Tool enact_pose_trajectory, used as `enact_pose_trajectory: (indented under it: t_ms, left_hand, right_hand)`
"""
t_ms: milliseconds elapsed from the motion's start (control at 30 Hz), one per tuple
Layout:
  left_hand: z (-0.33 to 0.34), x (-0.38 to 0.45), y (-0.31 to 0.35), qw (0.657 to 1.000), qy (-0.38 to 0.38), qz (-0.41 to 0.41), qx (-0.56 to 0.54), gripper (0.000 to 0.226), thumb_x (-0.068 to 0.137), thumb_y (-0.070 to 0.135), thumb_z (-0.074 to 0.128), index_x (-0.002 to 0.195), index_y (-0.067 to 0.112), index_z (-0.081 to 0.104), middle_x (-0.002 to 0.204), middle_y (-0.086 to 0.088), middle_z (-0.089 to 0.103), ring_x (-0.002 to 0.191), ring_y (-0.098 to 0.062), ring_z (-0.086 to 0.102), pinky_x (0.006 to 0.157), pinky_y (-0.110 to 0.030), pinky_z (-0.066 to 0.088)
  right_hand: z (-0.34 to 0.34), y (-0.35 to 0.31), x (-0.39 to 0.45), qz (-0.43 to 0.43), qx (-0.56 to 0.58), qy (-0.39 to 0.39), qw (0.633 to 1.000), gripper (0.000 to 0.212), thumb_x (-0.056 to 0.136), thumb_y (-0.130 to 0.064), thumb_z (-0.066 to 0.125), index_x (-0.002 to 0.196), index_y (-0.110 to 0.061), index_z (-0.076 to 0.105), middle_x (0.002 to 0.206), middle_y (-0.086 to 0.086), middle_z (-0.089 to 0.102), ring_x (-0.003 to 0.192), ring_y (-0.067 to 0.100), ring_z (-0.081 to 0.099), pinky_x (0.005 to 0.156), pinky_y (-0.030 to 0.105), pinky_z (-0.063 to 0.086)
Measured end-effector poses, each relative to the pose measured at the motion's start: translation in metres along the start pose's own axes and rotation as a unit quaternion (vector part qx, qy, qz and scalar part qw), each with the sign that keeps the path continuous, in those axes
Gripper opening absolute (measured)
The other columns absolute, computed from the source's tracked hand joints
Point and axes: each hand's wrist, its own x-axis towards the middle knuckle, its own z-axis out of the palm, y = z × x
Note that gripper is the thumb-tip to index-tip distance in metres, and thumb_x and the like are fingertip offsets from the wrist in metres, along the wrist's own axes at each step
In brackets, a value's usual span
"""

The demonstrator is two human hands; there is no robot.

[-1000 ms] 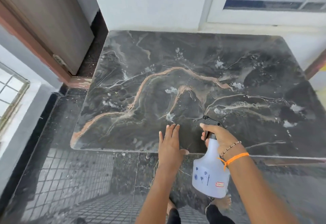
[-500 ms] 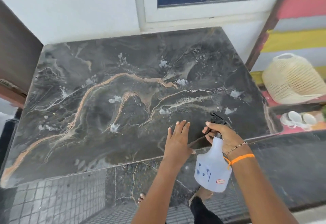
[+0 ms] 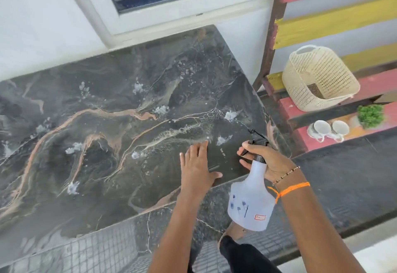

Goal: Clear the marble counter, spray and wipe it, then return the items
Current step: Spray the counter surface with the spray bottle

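My right hand (image 3: 265,161) is wrapped around the neck of the spray bottle (image 3: 251,204), fingers curled at the black trigger head (image 3: 256,140), which points out over the near right corner of the marble counter (image 3: 107,135). The bottle is translucent white plastic and hangs below my hand, in front of the counter's front edge. It carries small blue flower prints and a little white sticker (image 3: 260,217) with red marks, too blurred for me to read. An orange thread (image 3: 289,187) and a thin beaded bracelet (image 3: 286,173) sit on that wrist.

My left hand (image 3: 198,166) lies flat on the marble near the front edge, fingers straight and together, thumb out to the side, gripping nothing.

The dark slab, veined in orange and white, is dotted with foamy white splashes (image 3: 231,115) across its surface.

Off to the right, on a painted wooden shelf (image 3: 300,141), a cream woven plastic basket (image 3: 318,79) stands tipped, with two white cups (image 3: 329,129) and a small green plant (image 3: 370,115) just below it.
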Motion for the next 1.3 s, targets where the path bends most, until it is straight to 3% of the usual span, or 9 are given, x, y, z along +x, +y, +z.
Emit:
enact_pose_trajectory:
  t_ms: [200,467,633,700,800,933,1000,1133,1300]
  left_hand:
    - [0.028,0.035,0.064,0.991,-0.044,0.113,0.058,0.09,0.077,0.037,0.07,0.147,0.022,0.016,0.156,0.003,0.016,0.146,-0.021,0.001,0.116,-0.045,-0.007]
    - [0.033,0.051,0.07,0.983,-0.085,0.106,0.122,0.087,0.077,0.048,0.065,0.147,0.024,0.019,0.156,0.007,0.016,0.146,-0.024,-0.008,0.113,-0.047,-0.016]
    - [0.031,0.075,0.092,0.993,-0.032,0.099,-0.046,0.054,0.084,0.032,0.063,0.133,0.022,0.044,0.137,0.005,0.044,0.138,-0.021,0.028,0.119,-0.044,0.009]
    - [0.025,0.093,0.114,0.982,-0.037,0.125,-0.137,0.044,0.085,0.023,0.063,0.127,0.02,0.051,0.128,0.006,0.048,0.118,-0.015,0.048,0.106,-0.032,0.035]
    - [0.012,0.117,0.152,0.957,-0.055,0.15,-0.242,0.034,0.087,0.017,0.062,0.12,0.023,0.056,0.115,0.011,0.049,0.095,-0.012,0.058,0.079,-0.008,0.04]
    - [0.011,0.147,0.192,0.945,-0.095,0.151,-0.276,0.027,0.089,0.02,0.059,0.116,0.025,0.058,0.113,0.011,0.051,0.097,-0.003,0.056,0.073,-0.005,0.041]
    - [0.016,0.163,0.209,0.942,-0.11,0.148,-0.28,0.025,0.089,0.022,0.058,0.114,0.025,0.058,0.111,0.013,0.05,0.096,-0.003,0.056,0.072,-0.007,0.043]
    - [0.034,0.197,0.237,0.946,-0.121,0.136,-0.269,0.022,0.09,0.02,0.057,0.112,0.023,0.059,0.111,0.014,0.052,0.088,0.006,0.055,0.069,-0.001,0.041]
    - [0.06,0.243,0.282,0.951,-0.115,0.071,-0.279,0.019,0.09,0.019,0.056,0.109,0.022,0.059,0.114,0.011,0.058,0.088,0.01,0.055,0.065,0.005,0.038]
  right_hand:
    - [-0.032,-0.037,0.018,0.035,0.015,0.032,0.999,0.019,0.09,-0.014,0.056,0.071,-0.009,0.058,0.049,0.001,0.06,0.061,0.014,0.059,0.045,0.02,0.053]
    - [-0.049,-0.05,0.031,0.057,0.044,0.031,0.997,0.016,0.088,-0.015,0.058,0.072,-0.01,0.056,0.047,0.001,0.054,0.04,0.008,0.053,0.035,0.014,0.04]
    - [-0.064,-0.07,0.021,-0.003,-0.077,-0.035,0.996,0.028,0.069,-0.037,0.069,0.066,-0.009,0.063,0.064,0.007,0.055,0.04,0.01,0.047,0.04,0.017,0.038]
    - [-0.068,-0.091,0.019,-0.047,-0.079,-0.02,0.996,0.027,0.065,-0.035,0.07,0.073,-0.01,0.065,0.067,0.005,0.063,0.055,0.015,0.055,0.048,0.017,0.044]
    - [-0.076,-0.126,0.016,-0.133,-0.059,0.036,0.989,0.021,0.073,-0.025,0.07,0.083,-0.009,0.064,0.064,-0.001,0.067,0.065,0.014,0.061,0.05,0.017,0.048]
    - [-0.095,-0.16,0.02,-0.259,-0.038,0.137,0.955,0.013,0.083,-0.014,0.065,0.082,-0.026,0.069,0.07,-0.005,0.064,0.066,0.009,0.058,0.054,0.017,0.051]
    - [-0.109,-0.176,0.028,-0.308,-0.054,0.199,0.929,0.006,0.085,-0.012,0.063,0.081,-0.008,0.065,0.061,0.0,0.053,0.06,0.01,0.051,0.053,0.018,0.048]
    - [-0.139,-0.203,0.067,-0.328,-0.118,0.322,0.88,0.035,0.084,-0.026,0.066,0.057,-0.016,0.044,0.058,0.01,0.043,0.062,0.022,0.044,0.068,0.037,0.037]
    - [-0.187,-0.248,0.122,-0.359,-0.301,0.354,0.809,0.036,0.08,-0.044,0.062,0.058,-0.02,0.048,0.063,0.011,0.055,0.074,0.012,0.054,0.072,0.032,0.031]
